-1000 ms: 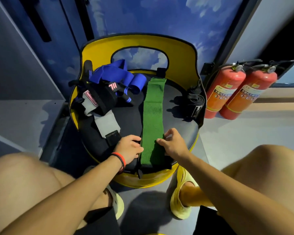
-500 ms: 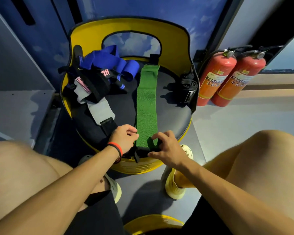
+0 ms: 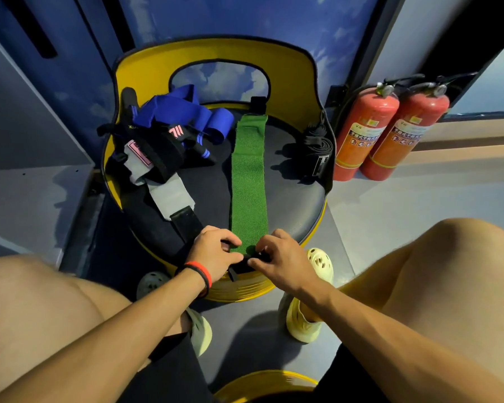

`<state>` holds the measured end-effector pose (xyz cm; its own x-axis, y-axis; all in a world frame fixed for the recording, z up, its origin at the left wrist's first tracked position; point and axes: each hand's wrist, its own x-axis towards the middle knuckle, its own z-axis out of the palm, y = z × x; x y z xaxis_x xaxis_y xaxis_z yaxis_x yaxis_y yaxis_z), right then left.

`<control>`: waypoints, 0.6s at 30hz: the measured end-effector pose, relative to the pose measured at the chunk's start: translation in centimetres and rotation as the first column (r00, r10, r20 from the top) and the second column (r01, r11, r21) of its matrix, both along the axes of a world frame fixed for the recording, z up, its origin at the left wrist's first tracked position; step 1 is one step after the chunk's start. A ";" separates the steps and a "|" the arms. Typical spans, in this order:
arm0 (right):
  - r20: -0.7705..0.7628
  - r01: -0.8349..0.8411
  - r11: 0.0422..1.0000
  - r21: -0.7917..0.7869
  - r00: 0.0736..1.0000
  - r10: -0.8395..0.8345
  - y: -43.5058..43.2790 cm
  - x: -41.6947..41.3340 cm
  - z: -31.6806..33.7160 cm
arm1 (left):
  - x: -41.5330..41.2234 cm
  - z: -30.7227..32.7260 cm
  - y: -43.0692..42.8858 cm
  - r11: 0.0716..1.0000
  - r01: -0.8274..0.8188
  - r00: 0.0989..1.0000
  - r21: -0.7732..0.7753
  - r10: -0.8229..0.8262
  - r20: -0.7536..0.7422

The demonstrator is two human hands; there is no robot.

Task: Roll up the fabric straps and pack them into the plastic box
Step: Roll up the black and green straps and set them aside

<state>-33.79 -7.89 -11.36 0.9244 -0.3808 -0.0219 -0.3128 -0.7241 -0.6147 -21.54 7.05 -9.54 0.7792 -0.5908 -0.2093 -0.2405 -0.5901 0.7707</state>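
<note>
I see the green strap [image 3: 248, 181] lying flat down the middle of the yellow chair [image 3: 216, 50], running from the backrest to the seat's front edge. At that front edge both hands work the strap's near end. My left hand [image 3: 216, 254] has its fingers curled over the strap's left side, and my right hand [image 3: 282, 257] pinches the black tab at its tip, so both grip the strap. On the left side of the seat, a blue strap [image 3: 175, 112] and a grey strap [image 3: 169, 196] lie in a loose heap with black ones. On the right side, against the backrest, sits a rolled black strap [image 3: 317, 152]. Two fire extinguishers [image 3: 367, 132] stand on the floor to the right of the chair.
</note>
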 end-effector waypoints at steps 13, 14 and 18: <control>-0.003 -0.101 0.982 -0.163 0.995 0.102 -0.4 -0.1 -0.6 | -0.2 -0.3 0.5 0.959 0.194 0.905 0.205 -0.256 0.340; -0.001 -0.116 0.974 -0.193 0.993 0.118 -0.3 -0.1 -0.5 | -0.2 -0.2 0.6 0.948 0.215 0.880 0.233 -0.291 0.376; 0.017 -0.160 0.956 -0.246 0.985 0.170 -0.5 -0.3 -0.6 | 0.5 -0.1 0.9 0.905 0.295 0.807 0.307 -0.408 0.427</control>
<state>-34.06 -8.37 -12.00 0.9732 -0.2124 0.0884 -0.1563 -0.8925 -0.4231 -21.07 7.99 -9.66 0.5617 -0.8269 -0.0263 -0.7623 -0.5297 0.3719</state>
